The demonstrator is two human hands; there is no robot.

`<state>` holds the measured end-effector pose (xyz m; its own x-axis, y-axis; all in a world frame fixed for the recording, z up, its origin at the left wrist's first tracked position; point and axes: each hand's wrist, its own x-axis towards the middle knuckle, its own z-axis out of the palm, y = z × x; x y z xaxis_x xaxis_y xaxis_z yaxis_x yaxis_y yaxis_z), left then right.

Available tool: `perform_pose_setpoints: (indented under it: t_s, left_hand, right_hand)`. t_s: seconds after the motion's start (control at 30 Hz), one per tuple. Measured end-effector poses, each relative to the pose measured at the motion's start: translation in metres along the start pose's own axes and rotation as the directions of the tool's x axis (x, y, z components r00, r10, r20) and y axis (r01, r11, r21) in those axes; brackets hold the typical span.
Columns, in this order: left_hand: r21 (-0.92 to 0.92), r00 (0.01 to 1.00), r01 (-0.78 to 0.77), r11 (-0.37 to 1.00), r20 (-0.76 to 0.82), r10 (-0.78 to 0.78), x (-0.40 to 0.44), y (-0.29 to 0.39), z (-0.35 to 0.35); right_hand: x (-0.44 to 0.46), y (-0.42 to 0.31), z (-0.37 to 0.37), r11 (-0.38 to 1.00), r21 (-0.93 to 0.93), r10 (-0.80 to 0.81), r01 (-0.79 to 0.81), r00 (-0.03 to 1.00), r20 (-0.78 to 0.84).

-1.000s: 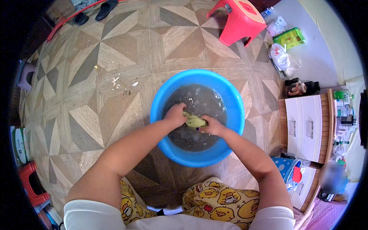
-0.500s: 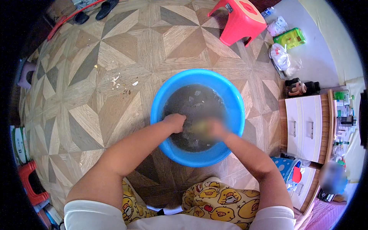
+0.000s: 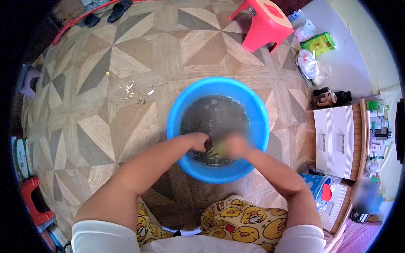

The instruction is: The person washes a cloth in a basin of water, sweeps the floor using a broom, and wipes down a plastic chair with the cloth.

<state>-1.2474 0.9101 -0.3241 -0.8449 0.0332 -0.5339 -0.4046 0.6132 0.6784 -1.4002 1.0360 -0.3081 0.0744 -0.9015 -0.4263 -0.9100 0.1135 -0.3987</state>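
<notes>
A round blue basin (image 3: pixel 176 99) of dark, murky water (image 3: pixel 206 114) with some bubbles stands on the floor between my knees and the far side. My left hand (image 3: pixel 196 141) is closed at the water's left side, and a small dark piece (image 3: pixel 208 145), of a kind I cannot make out, shows at its fingers. Close by on the right, my right hand (image 3: pixel 237 145) is smeared by blur, around a yellow-green thing (image 3: pixel 220 149) whose kind does not show. That thing lies beside the dark piece, at the water's surface.
A red plastic stool (image 3: pixel 266 27) stands beyond the basin at upper right. White drawers (image 3: pixel 334 141) and a blue dotted bag (image 3: pixel 313 183) are on the right. Pale scraps (image 3: pixel 129 88) lie on the patterned floor, and dark slippers (image 3: pixel 119 10) sit at the far left.
My left hand has moved slightly right and down, and the dark piece now shows at its fingers. My right hand and the yellow-green thing have shifted a little, closer to the left hand.
</notes>
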Motion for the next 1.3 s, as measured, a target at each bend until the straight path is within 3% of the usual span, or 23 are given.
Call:
perform_pose_setpoints:
  t_s: [0.03, 0.07, 0.1, 0.13, 0.17, 0.23, 0.27, 0.33, 0.37, 0.43, 0.53, 0.67, 0.73, 0.77, 0.83, 0.9, 0.97, 1.03, 1.07, 1.13, 1.17, 1.23, 1.3]
  left_hand:
    - [-0.125, 0.997, -0.059, 0.99, -0.062, 0.051, 0.005, -0.005, 0.001]
    - [-0.128, 0.997, -0.058, 0.99, -0.063, 0.05, 0.01, -0.01, 0.0]
    - [-0.449, 0.993, -0.018, 0.894, -0.115, -0.038, 0.015, -0.014, -0.003]
    - [-0.719, 0.981, -0.002, 0.695, -0.135, -0.137, 0.016, -0.013, -0.008]
    - [-0.719, 0.981, -0.003, 0.695, -0.137, -0.138, 0.014, -0.012, -0.012]
    - [-0.917, 0.976, 0.103, 0.385, 0.018, -0.218, 0.002, 0.002, -0.027]
    - [-0.917, 0.976, 0.103, 0.385, 0.017, -0.219, 0.002, 0.005, -0.026]
    - [-0.983, 0.988, 0.146, 0.114, 0.152, 0.041, 0.001, 0.01, -0.025]
    - [-0.983, 0.987, 0.147, 0.114, 0.153, 0.041, -0.001, 0.013, -0.027]
    - [-0.957, 0.867, 0.285, -0.049, 0.235, 0.44, -0.019, 0.029, -0.04]
    - [-0.928, 0.759, 0.357, -0.107, 0.222, 0.611, -0.032, 0.049, -0.046]
    - [-0.944, 0.769, 0.314, -0.1, 0.191, 0.61, -0.032, 0.054, -0.043]
    - [-0.991, 0.819, 0.121, 0.065, 0.137, 0.557, -0.03, 0.051, -0.038]
    - [-0.99, 0.819, 0.122, 0.064, 0.137, 0.557, -0.028, 0.05, -0.036]
    - [-0.963, 0.879, 0.191, 0.191, 0.255, 0.403, -0.025, 0.049, -0.033]
    - [-0.942, 0.923, 0.181, 0.282, 0.262, 0.281, -0.023, 0.051, -0.031]
    - [-0.911, 0.956, 0.178, 0.372, 0.25, 0.156, -0.021, 0.056, -0.032]
    - [-0.638, 0.999, -0.022, 0.77, -0.04, -0.005, -0.018, 0.062, -0.033]
    - [-0.639, 0.999, -0.023, 0.769, -0.04, -0.004, -0.014, 0.063, -0.032]
    - [-0.3, 0.979, 0.023, 0.954, -0.185, -0.082, -0.008, 0.064, -0.03]
    - [-0.301, 0.979, 0.021, 0.953, -0.188, -0.081, -0.006, 0.063, -0.026]
    - [-0.007, 0.913, 0.013, 1.0, -0.408, -0.015, -0.01, 0.067, -0.023]
    - [0.115, 0.934, 0.019, 0.993, -0.357, 0.024, -0.018, 0.068, -0.027]
  right_hand:
    - [-0.001, -0.001, -0.012, 1.0, -0.001, -0.002, 0.002, 1.0, 0.002]
    - [-0.002, 0.0, -0.023, 0.981, 0.033, -0.187, 0.193, 0.973, -0.138]
    - [-0.003, -0.002, -0.032, 0.924, 0.04, -0.355, 0.38, 0.892, -0.28]
    - [-0.005, -0.008, -0.042, 0.923, 0.039, -0.357, 0.382, 0.891, -0.279]
    - [-0.007, -0.014, -0.052, 0.908, 0.128, -0.356, 0.399, 0.896, -0.265]
    - [-0.013, -0.026, -0.069, 0.886, 0.217, -0.356, 0.411, 0.9, -0.251]
    - [-0.018, -0.029, -0.076, 0.876, 0.287, -0.327, 0.388, 0.914, -0.24]
    - [-0.024, -0.039, -0.09, 0.86, 0.357, -0.298, 0.364, 0.927, -0.227]
    - [-0.027, -0.044, -0.097, 0.829, 0.45, -0.236, 0.332, 0.937, -0.256]
    - [-0.029, -0.048, -0.102, 0.787, 0.539, -0.171, 0.3, 0.945, -0.278]
    - [-0.027, -0.049, -0.103, 0.729, 0.616, -0.147, 0.298, 0.947, -0.284]
    - [-0.02, -0.037, -0.086, 0.878, 0.282, -0.269, 0.388, 0.885, -0.38]
    - [-0.019, -0.048, -0.09, 0.908, 0.179, -0.29, 0.378, 0.878, -0.38]
    - [-0.021, -0.055, -0.094, 0.932, 0.073, -0.303, 0.356, 0.873, -0.383]
    - [-0.022, -0.06, -0.095, 0.944, -0.032, -0.314, 0.328, 0.868, -0.385]
    - [-0.021, -0.055, -0.084, 0.949, -0.25, -0.255, 0.191, 0.932, -0.256]
    - [-0.02, -0.055, -0.076, 0.942, -0.309, -0.215, 0.13, 0.941, -0.262]
    - [-0.019, -0.056, -0.073, 0.927, -0.368, -0.178, 0.07, 0.947, -0.268]
    - [-0.017, -0.056, -0.073, 0.933, -0.36, -0.088, 0.0, 0.97, -0.228]
    - [-0.016, -0.061, -0.077, 0.931, -0.358, 0.004, -0.071, 0.983, -0.184]
    - [-0.015, -0.066, -0.082, 0.945, -0.304, 0.09, -0.124, 0.988, -0.125]
    - [-0.013, -0.071, -0.083, 0.951, -0.253, 0.17, -0.18, 0.984, -0.06]
    - [-0.012, -0.072, -0.078, 0.967, -0.128, 0.222, -0.22, 0.975, 0.002]
